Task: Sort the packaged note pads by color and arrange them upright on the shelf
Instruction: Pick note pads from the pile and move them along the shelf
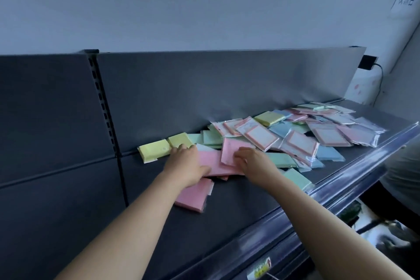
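Left hand [185,166] is gripping a flat pink plastic-wrapped note pad [213,163]; right hand [252,162] is pinching a second pink pad [228,151]. Likely gathering pinks; next needs standing them upright on dark shelf [227,223].

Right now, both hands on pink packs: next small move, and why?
Probably lift the flat pink wrapped pad that the left hand grips, with the tilted pink wrapped pad that the right hand holds, and stand both upright beside the yellow wrapped pads: no pink pad stands yet.
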Tool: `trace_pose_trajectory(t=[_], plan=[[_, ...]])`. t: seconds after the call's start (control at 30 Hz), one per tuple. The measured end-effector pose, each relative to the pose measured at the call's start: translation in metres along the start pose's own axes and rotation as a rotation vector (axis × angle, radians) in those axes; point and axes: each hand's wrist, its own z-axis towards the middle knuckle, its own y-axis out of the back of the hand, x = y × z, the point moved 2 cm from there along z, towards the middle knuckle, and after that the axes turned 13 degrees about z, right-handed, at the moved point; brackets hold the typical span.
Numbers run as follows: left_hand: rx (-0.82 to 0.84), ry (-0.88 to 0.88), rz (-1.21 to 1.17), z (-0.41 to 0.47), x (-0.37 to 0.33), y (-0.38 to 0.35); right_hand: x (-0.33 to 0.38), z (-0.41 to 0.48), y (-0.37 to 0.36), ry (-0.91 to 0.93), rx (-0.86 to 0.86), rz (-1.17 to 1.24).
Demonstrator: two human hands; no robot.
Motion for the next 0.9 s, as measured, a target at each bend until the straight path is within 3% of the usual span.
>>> trace_pose_trajectory(t=[0.3,0.53,0.7,0.9], plan=[[-0.001,0.227,-0.303,-0.002,-0.023,-0.001,-0.021,0.002,0.019,0.203,0.048,0.246],[-0.129,0.266,-0.665,-0.008,-0.031,-0.006,-0.022,0.003,0.015,0.192,0.011,0.371],[-0.185,0.277,-0.718,-0.012,-0.037,-0.005,-0.021,0.002,0.008,0.125,-0.011,0.36],[-0.297,0.308,-0.974,-0.022,-0.025,-0.005,-0.012,0.004,0.006,0.022,-0.011,0.622]])
